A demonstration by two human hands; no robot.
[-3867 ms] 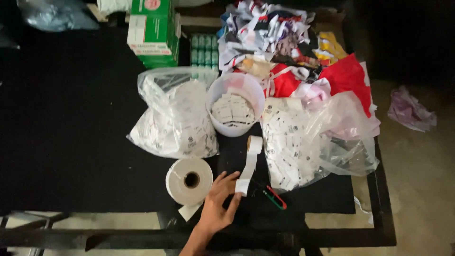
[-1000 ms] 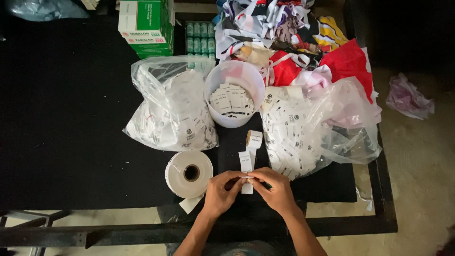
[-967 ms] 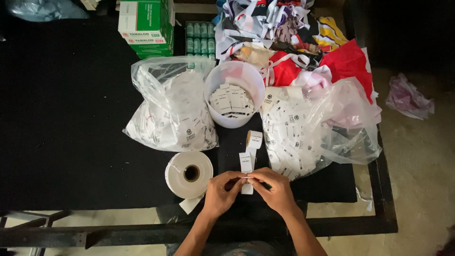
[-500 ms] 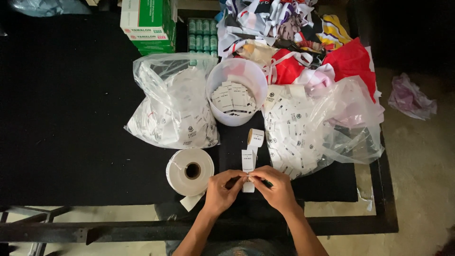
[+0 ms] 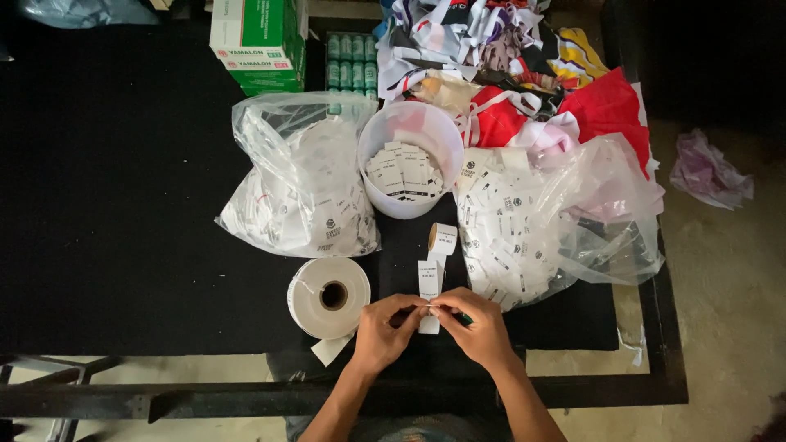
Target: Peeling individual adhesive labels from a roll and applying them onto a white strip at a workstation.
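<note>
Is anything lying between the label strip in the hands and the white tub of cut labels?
Only the strip's own small roll lies on that line. Both hands, left hand and right hand, pinch the label strip; the white tub stands just beyond, open-topped.

Open black table (image 5: pixel 123 205) lies left; tape roll (image 5: pixel 329 296) and bags (image 5: pixel 299 184) crowd ahead.

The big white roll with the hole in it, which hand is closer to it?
Left. The left hand sits right beside the big white roll; the right hand is farther, across the label strip.
</note>
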